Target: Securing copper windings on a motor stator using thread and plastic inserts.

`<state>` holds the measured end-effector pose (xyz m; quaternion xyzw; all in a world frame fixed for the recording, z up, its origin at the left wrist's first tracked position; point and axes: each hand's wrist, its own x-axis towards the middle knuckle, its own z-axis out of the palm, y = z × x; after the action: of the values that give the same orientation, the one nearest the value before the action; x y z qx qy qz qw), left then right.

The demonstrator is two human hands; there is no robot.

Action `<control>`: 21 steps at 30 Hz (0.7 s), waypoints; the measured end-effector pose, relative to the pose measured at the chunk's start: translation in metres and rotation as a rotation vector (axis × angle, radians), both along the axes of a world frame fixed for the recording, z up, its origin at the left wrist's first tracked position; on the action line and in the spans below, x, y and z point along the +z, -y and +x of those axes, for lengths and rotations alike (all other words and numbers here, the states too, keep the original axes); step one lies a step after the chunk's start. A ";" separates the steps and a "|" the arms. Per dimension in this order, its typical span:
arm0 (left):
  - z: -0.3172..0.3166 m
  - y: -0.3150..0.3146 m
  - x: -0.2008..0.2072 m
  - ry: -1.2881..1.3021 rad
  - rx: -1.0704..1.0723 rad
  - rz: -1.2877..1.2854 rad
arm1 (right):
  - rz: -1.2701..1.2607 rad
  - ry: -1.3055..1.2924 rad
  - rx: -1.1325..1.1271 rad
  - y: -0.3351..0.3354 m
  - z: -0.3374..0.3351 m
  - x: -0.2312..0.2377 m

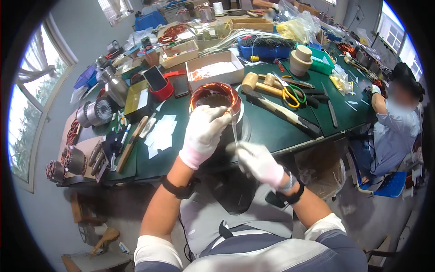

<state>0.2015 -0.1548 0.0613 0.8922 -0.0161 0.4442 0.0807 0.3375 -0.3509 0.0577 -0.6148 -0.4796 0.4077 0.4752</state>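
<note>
A motor stator with a ring of copper windings [212,88] stands upright at the table's near edge. My left hand [205,133], in a white glove, presses closed fingers against the near right side of the winding. From there a thin white cord [234,129] runs down, pulled fairly straight, to my right hand [259,164]. The gloved right hand sits lower, off the table's edge, its fingers closed around the cord's lower end and slightly blurred. What the left fingertips pinch is partly hidden, though the cord starts right at them.
Right of the stator lie a wooden mallet [250,82], yellow-and-green scissors [290,96] and a long wooden stick [290,115]. White paper slips [161,135] lie left. Behind stands a cardboard box [217,72]. A seated co-worker [394,122] is at the far right.
</note>
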 end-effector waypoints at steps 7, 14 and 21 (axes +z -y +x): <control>0.000 0.000 0.000 -0.018 0.012 -0.114 | 0.762 0.046 0.012 -0.077 0.033 0.047; 0.003 0.000 0.001 -0.024 -0.038 -0.164 | 0.530 -0.394 -0.166 -0.026 -0.004 0.020; -0.008 0.000 -0.003 -0.081 -0.024 -0.161 | 0.469 -0.249 -0.220 -0.020 -0.007 0.024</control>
<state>0.1931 -0.1551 0.0587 0.8998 0.0123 0.4065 0.1580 0.3307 -0.3309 0.0818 -0.4815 -0.4292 0.3038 0.7012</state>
